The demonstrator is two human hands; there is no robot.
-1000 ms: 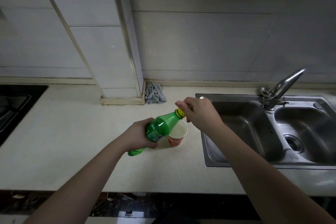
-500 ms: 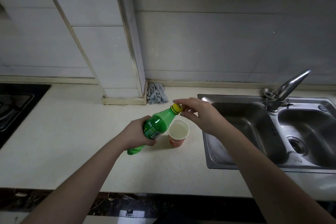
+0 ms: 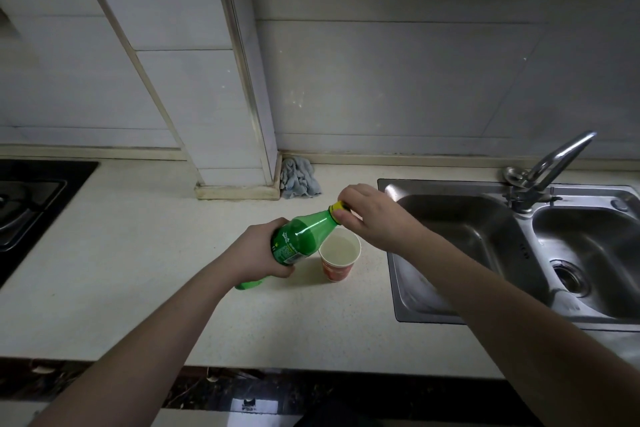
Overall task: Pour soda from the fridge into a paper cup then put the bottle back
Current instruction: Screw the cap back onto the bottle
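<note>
A green soda bottle (image 3: 304, 236) is tilted, neck up to the right, above the pale countertop. My left hand (image 3: 258, 255) grips its lower body around the label. My right hand (image 3: 370, 215) pinches the yellow cap (image 3: 337, 207) at the bottle's mouth with thumb and fingers. Just below the neck stands an orange paper cup (image 3: 339, 255), upright, with pale liquid in it. The bottle's base pokes out under my left hand.
A steel double sink (image 3: 450, 246) with a faucet (image 3: 550, 166) lies to the right of the cup. A grey rag (image 3: 298, 177) sits against the wall beside a tiled column. A black stove (image 3: 31, 204) is at the far left. The counter edge runs along the bottom.
The bottle's neck has risen a little away from the cup. My right hand's fingers have shifted round the yellow cap. The cup has stayed in place.
</note>
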